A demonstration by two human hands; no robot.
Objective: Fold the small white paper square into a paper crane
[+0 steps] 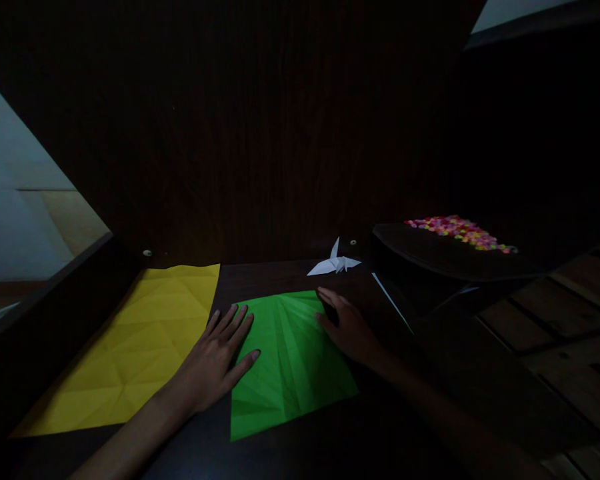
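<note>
A green sheet of paper (285, 360), marked with many fold creases, lies spread on the dark wooden surface. My left hand (215, 360) rests flat on its left edge, fingers spread and thumb reaching inward. At the sheet's upper right corner is my right hand (347, 327), its fingers stretched out and its thumb apart from them, touching the edge. Just beyond the sheet stands a white folded paper crane (335, 265). To the left, a larger yellow sheet of paper (155, 340) lies unfolded, also covered in creases.
A tall dark wooden panel (260, 133) rises behind the papers. The low dark side board (45, 333) borders the left. On the right, a cluster of small pink, red and yellow pieces (460, 231) sits on a dark rounded surface. A thin pale strip (393, 302) lies near my right hand.
</note>
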